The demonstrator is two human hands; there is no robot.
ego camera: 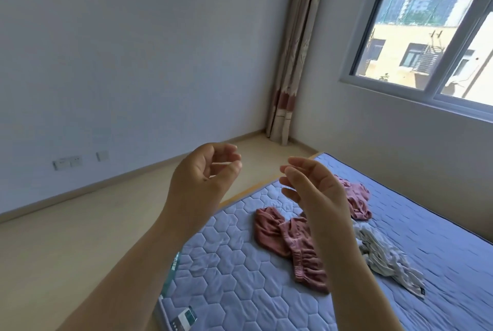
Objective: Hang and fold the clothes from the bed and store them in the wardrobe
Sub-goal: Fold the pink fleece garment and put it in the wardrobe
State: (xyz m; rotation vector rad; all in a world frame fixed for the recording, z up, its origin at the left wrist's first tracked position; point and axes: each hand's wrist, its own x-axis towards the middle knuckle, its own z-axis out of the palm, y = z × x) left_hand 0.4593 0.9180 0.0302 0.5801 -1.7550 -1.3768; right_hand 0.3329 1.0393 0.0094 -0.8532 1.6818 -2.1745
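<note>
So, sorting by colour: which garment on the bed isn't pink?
The white garment, lying rightmost. The near heap and the far heap are pink.

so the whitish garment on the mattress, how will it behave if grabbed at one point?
Probably floppy: the whitish garment lies crumpled in loose folds, so a one-point grab would likely leave it draping and trailing. Likely light, as the fabric looks thin. It could snag the pink garment beside it; the right forearm hides whether they touch.

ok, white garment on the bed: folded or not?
Not folded. The white garment lies crumpled in a loose heap on the mattress.
</note>
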